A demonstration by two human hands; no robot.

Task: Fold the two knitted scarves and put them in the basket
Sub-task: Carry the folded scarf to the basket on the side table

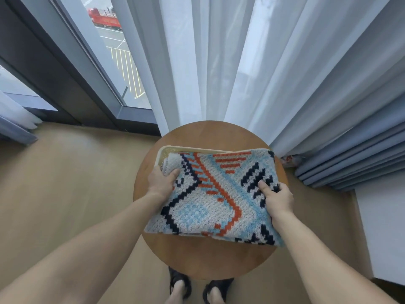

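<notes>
A folded knitted scarf (214,198), patterned in light blue, orange, navy and grey, is held flat above the round table. My left hand (161,183) grips its left edge, thumb on top. My right hand (277,197) grips its right edge, thumb pressed onto the pattern. A cream basket (169,150) sits on the table behind and under the scarf; only its far-left rim shows, and its inside is hidden. I cannot see a second scarf.
The round wooden table (197,260) stands against white sheer curtains (208,62). Blue-grey drapes (355,154) hang at the right, and a window frame (92,73) stands at the left. My sandalled feet (197,288) are on the tan floor below the table.
</notes>
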